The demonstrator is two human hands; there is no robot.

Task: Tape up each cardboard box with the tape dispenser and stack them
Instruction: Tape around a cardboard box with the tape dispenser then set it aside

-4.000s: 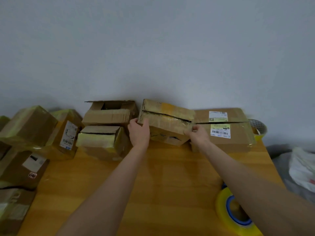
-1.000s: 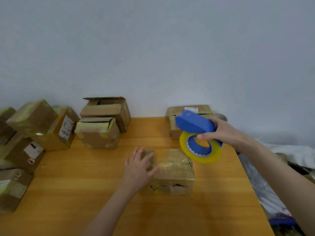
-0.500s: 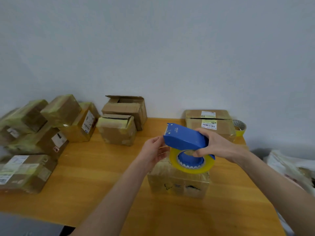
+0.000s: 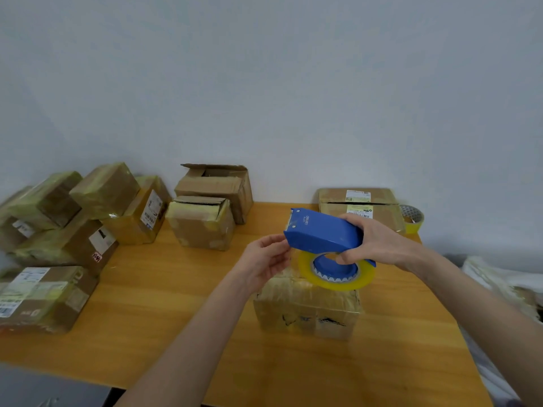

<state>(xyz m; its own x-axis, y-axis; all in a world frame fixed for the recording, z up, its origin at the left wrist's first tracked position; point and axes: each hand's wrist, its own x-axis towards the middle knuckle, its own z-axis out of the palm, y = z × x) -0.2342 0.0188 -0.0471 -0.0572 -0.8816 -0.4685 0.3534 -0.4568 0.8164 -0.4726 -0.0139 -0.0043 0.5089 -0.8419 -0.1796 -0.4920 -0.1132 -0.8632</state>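
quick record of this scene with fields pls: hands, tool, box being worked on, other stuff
right grip: holds blue tape dispenser over the box
left grip: fingertips at dispenser's front end; pinch on tape unclear
current box: on wooden table, under the tape roll
table back: open-flapped boxes, labelled box, spare tape roll
table left: pile of taped boxes

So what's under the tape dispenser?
A cardboard box on the table. The tape roll and the left hand cover its far top edge, so contact is unclear.
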